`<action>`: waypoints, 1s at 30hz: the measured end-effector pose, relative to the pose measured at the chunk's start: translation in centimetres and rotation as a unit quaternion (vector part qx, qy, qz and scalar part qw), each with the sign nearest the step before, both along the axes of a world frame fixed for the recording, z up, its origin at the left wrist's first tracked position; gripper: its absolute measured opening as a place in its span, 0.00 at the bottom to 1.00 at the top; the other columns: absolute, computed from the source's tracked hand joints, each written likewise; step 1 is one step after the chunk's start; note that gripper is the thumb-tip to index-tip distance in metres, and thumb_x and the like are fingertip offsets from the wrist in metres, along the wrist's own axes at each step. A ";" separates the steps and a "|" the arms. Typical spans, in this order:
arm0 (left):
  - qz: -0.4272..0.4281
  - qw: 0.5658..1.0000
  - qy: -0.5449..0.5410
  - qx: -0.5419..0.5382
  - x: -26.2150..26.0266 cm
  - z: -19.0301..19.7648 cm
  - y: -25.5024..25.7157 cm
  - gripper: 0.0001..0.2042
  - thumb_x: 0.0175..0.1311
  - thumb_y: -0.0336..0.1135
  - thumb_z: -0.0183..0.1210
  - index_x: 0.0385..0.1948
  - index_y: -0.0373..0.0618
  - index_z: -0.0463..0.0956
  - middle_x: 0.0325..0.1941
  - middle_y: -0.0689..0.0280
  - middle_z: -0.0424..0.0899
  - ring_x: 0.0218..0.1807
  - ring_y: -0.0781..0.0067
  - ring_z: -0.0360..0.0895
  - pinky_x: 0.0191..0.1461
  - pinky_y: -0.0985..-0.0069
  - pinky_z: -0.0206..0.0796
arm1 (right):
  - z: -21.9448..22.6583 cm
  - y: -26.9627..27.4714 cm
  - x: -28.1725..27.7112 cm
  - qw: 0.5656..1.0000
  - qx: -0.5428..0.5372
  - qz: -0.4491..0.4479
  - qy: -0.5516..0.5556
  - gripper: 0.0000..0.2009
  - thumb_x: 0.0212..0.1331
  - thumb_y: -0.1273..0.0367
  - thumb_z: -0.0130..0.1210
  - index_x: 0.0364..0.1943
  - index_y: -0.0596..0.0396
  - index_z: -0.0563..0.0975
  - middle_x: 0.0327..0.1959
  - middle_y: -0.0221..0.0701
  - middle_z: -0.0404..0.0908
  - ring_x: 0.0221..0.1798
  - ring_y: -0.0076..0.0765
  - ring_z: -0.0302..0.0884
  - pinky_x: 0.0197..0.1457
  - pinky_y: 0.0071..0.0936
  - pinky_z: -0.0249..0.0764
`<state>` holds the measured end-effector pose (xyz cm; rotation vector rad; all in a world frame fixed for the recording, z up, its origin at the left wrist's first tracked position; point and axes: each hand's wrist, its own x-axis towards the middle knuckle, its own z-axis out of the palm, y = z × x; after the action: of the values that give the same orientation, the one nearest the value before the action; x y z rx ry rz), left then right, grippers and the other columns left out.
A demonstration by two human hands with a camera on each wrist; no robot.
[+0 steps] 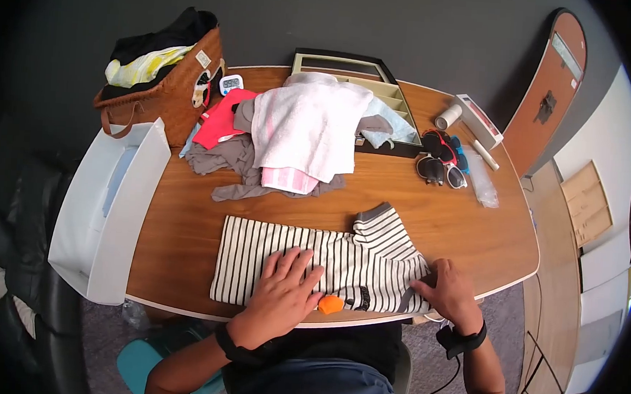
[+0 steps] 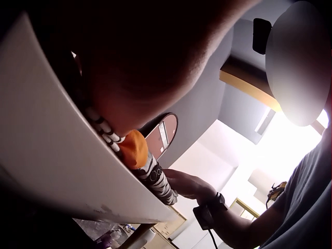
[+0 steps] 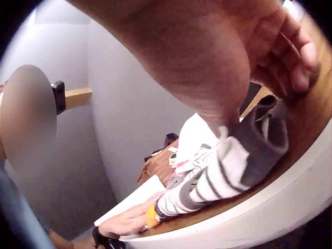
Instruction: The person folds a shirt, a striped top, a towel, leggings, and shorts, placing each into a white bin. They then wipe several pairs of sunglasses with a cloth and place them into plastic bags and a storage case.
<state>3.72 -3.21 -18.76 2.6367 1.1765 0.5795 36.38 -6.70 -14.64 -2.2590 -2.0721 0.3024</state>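
Note:
A black-and-white striped shirt (image 1: 284,235) with dark grey trim lies folded along the table's near edge. One short sleeve (image 1: 386,230) points away from the person. My left hand (image 1: 284,289) rests on the shirt's middle, fingers spread and straight. Beside its thumb is an orange patch of cloth (image 1: 330,304), which bulges at the table edge in the left wrist view. At the shirt's right end my right hand (image 1: 450,292) pinches the grey-trimmed edge (image 3: 264,137) between thumb and curled fingers.
Behind the shirt are a white towel (image 1: 305,124), grey cloth (image 1: 224,155) and a red garment (image 1: 222,123), heaped partly over a compartment box (image 1: 390,93). A white bin (image 1: 130,207) and brown basket (image 1: 171,80) stand left. Sunglasses (image 1: 440,168) lie right.

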 end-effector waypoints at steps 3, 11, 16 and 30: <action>-0.002 1.000 -0.002 0.010 0.6 0.1 0.1 0.21 0.60 0.41 0.60 0.52 0.42 0.73 0.62 0.52 0.69 0.66 0.52 0.61 0.69 0.55 0.51 | 0.7 0.1 -0.7 0.998 -0.047 0.008 0.028 0.25 0.52 0.55 0.65 0.43 0.62 0.74 0.40 0.46 0.77 0.44 0.54 0.77 0.48 0.41 0.73; -0.017 1.000 -0.025 -0.003 -0.2 0.0 0.1 0.20 0.59 0.41 0.60 0.51 0.42 0.74 0.62 0.55 0.69 0.67 0.54 0.61 0.70 0.57 0.50 | -0.4 2.5 3.2 0.964 -0.085 0.037 0.248 0.29 0.51 0.64 0.67 0.56 0.62 0.70 0.40 0.40 0.79 0.43 0.34 0.76 0.46 0.28 0.72; -0.023 0.999 -0.029 -0.007 -0.3 -0.1 0.2 0.19 0.60 0.40 0.60 0.51 0.42 0.74 0.62 0.55 0.69 0.67 0.54 0.61 0.70 0.58 0.50 | -0.8 6.6 2.6 0.838 -0.109 -0.091 0.527 0.35 0.58 0.62 0.64 0.65 0.61 0.61 0.43 0.39 0.79 0.43 0.25 0.75 0.42 0.21 0.70; -0.023 0.999 -0.044 -0.009 -0.5 -0.5 0.2 0.19 0.61 0.41 0.59 0.51 0.43 0.74 0.63 0.56 0.68 0.67 0.55 0.60 0.71 0.57 0.50 | 1.8 5.2 -1.3 0.881 0.117 0.447 0.102 0.30 0.42 0.80 0.60 0.56 0.49 0.76 0.43 0.28 0.79 0.41 0.35 0.75 0.50 0.26 0.74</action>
<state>3.18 -3.00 -19.30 2.5866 1.0875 0.6662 35.07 -1.47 -12.88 -0.9595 -2.6851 0.2787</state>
